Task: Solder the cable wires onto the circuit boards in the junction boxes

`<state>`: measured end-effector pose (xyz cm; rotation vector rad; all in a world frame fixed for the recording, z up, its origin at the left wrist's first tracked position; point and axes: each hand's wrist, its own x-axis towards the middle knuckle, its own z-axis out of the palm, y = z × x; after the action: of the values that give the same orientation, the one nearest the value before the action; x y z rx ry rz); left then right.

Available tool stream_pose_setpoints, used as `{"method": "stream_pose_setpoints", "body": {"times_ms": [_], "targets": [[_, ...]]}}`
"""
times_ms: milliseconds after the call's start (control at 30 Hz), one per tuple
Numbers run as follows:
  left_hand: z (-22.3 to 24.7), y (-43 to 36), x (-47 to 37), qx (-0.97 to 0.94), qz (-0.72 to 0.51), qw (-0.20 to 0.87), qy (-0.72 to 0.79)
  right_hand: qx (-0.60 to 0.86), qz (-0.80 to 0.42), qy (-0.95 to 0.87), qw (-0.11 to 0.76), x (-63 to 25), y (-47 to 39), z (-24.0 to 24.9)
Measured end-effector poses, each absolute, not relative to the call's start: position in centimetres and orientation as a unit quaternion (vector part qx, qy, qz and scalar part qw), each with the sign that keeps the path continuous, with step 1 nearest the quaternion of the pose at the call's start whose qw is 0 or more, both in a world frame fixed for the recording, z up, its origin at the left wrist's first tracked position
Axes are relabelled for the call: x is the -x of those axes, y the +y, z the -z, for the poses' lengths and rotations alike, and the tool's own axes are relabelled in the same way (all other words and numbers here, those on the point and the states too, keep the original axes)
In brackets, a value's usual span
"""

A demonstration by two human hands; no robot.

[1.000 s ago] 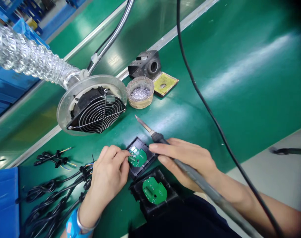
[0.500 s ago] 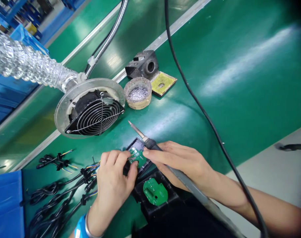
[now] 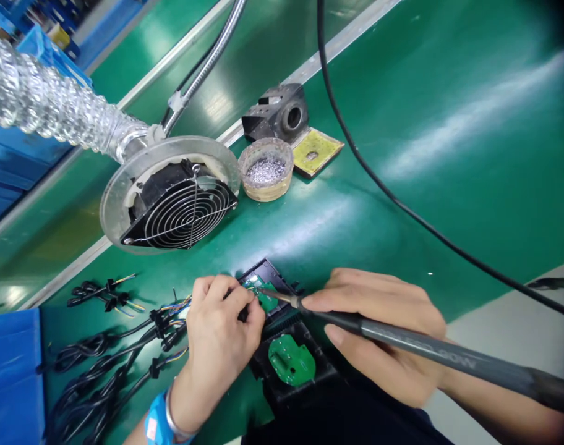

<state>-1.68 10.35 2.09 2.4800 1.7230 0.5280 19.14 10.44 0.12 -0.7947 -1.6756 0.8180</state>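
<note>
Black cables [image 3: 108, 364] lie at left; next, my left hand [image 3: 221, 334], thumb and forefinger drawn together, on what I cannot tell, beside the far green circuit board [image 3: 267, 303] in black housing [image 3: 276, 277]; rightward, a soldering iron [image 3: 416, 345], pinched in my right hand [image 3: 393, 298], tip over that board.

fan [image 3: 180, 204] w/ wire grille [image 3: 192, 220] on end of silver duct [image 3: 54, 102], metal hose [image 3: 211, 63] behind; blue bin [image 3: 13, 377] btm l., blue crate [image 3: 45, 55] top l.
</note>
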Motion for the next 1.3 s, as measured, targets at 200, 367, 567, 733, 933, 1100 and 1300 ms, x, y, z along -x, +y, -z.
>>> {"method": "stream_pose_setpoints", "body": {"times_ms": [200, 367, 567, 733, 933, 1100, 1300], "targets": [[-1.9, 10.5, 1.7, -0.812, -0.197, 0.049, 0.547, 0.315, -0.358, -0.700, 0.532, -19.2, 10.5, 0.3], [-1.8, 10.4, 2.0, -0.816, -0.200, 0.053, 0.540, 0.310, -0.361, -0.715, 0.513, -19.2, 10.8, 0.1], [-1.8, 10.4, 2.0, -0.815, -0.207, 0.055, 0.538, 0.328, -0.362, -0.710, 0.506, -19.2, 10.6, 0.1], [-1.8, 10.5, 2.1, -0.817, -0.207, 0.060, 0.536, 0.323, -0.358, -0.709, 0.514, -19.3, 10.6, 0.3], [-2.0, 10.5, 2.1, -0.817, -0.198, 0.069, 0.538, 0.327, -0.326, -0.741, 0.488, -18.9, 10.0, 0.1], [-2.1, 10.6, 1.9, -0.817, -0.193, 0.068, 0.540, 0.308, -0.302, -0.739, 0.518, -19.0, 9.5, 0.3], [-2.1, 10.6, 2.1, -0.825, -0.189, 0.064, 0.529, 0.357, -0.295, -0.723, 0.512, -20.0, 9.3, -0.6]]}}
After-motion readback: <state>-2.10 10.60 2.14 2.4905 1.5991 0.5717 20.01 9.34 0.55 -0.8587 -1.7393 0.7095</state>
